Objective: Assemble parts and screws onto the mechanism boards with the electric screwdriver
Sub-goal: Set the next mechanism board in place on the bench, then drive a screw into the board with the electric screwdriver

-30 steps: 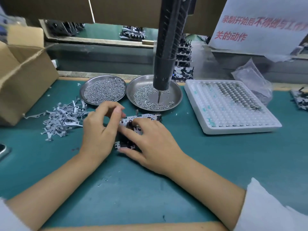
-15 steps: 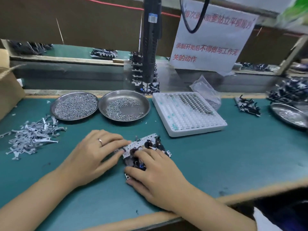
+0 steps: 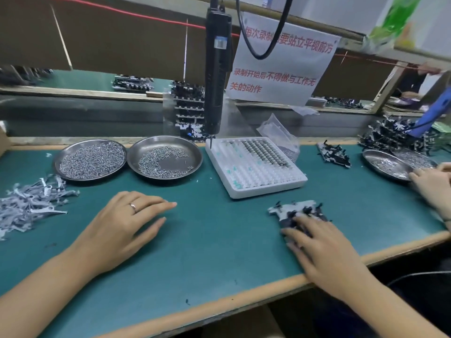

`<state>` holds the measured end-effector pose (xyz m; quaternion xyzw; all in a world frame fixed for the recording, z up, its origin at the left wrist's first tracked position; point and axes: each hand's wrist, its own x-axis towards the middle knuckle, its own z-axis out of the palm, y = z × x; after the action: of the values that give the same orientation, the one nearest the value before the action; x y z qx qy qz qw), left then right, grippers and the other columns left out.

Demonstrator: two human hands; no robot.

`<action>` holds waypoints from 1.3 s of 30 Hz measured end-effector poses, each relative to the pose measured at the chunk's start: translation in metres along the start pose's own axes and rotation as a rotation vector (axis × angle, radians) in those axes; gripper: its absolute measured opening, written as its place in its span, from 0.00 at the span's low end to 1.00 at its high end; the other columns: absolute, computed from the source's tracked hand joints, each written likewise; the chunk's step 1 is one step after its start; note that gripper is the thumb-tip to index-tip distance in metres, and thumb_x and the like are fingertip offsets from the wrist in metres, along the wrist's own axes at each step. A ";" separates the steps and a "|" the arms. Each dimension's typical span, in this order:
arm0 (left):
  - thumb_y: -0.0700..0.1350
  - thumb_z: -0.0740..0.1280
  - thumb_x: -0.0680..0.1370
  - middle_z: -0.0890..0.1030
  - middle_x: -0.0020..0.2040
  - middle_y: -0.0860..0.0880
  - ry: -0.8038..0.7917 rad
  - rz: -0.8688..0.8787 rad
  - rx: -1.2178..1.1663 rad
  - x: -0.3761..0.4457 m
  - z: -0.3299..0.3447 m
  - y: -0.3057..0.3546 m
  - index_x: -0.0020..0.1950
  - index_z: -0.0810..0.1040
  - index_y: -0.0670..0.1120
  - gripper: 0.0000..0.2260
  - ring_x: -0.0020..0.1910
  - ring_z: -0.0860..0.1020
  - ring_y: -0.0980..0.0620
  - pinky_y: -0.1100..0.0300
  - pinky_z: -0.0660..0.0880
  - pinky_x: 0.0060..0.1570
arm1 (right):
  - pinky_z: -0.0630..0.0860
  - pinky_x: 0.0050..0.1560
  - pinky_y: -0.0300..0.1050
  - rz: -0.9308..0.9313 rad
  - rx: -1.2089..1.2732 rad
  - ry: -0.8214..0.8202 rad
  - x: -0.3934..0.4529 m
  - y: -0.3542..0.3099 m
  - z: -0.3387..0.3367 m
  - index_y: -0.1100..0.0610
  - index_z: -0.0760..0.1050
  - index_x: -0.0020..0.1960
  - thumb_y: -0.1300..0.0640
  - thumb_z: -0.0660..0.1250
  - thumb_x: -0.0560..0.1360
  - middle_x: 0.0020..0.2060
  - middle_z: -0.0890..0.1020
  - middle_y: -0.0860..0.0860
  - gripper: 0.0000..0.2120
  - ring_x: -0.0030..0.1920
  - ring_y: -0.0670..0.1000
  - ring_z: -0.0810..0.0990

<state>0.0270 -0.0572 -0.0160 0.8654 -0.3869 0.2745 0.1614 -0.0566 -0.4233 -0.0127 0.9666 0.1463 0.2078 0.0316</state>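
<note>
- My right fingers [image 3: 306, 224] lie nearly straight and spread on top of the board [image 3: 296, 211], pressing it to the mat [image 3: 219, 240]; they are not curled round it. My right hand [image 3: 324, 250] covers the board's near part.
- My left hand [image 3: 122, 223] rests flat on the mat, well apart from the board, fingers straight and loose, holding nothing.
- The board sits on the right half of the mat, in front of the white tray [image 3: 253, 167] and towards the near edge.
- I judge this to be a slide to the right, passing the board towards the other person's hand [image 3: 432, 186] by the far dish [image 3: 385, 164].
- To do it well I should keep my fingertips flat and the pressure light, so the small black parts on top do not shift or snag.
- I should push along the mat and not lift, and steer clear of the near edge, since the board is close to it.
- The screwdriver [image 3: 217, 69] hangs untouched above the tray's left corner, its tip just over it, so nothing needs driving right now.
- My left hand is free to fetch what comes next: the pile of grey levers [image 3: 29, 203] is at the far left, with two dishes of screws [image 3: 90, 159] behind it.
- One risk: dragging too quickly could tip the board.
</note>
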 end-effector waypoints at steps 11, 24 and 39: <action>0.49 0.58 0.78 0.82 0.51 0.49 -0.030 -0.038 0.017 0.001 0.001 -0.002 0.58 0.81 0.43 0.17 0.45 0.80 0.46 0.51 0.70 0.50 | 0.79 0.44 0.59 0.155 -0.026 0.056 0.049 0.009 0.005 0.66 0.80 0.40 0.73 0.75 0.57 0.47 0.82 0.65 0.12 0.44 0.66 0.82; 0.47 0.60 0.77 0.82 0.48 0.50 0.168 -0.371 0.055 0.003 -0.002 -0.013 0.53 0.81 0.43 0.14 0.47 0.77 0.48 0.50 0.70 0.50 | 0.75 0.30 0.46 -0.391 0.493 0.330 0.171 -0.154 0.041 0.64 0.82 0.49 0.65 0.65 0.69 0.34 0.82 0.56 0.11 0.31 0.58 0.79; 0.54 0.68 0.75 0.77 0.60 0.49 -0.278 -0.747 -0.137 0.199 0.056 -0.114 0.59 0.76 0.52 0.14 0.56 0.75 0.46 0.49 0.73 0.59 | 0.69 0.33 0.47 -0.008 1.010 0.223 0.187 -0.157 0.070 0.48 0.65 0.41 0.55 0.64 0.72 0.24 0.69 0.42 0.07 0.27 0.45 0.66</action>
<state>0.2426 -0.1262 0.0514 0.9626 -0.0814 0.0508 0.2535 0.0931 -0.2183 -0.0224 0.8329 0.2344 0.2130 -0.4539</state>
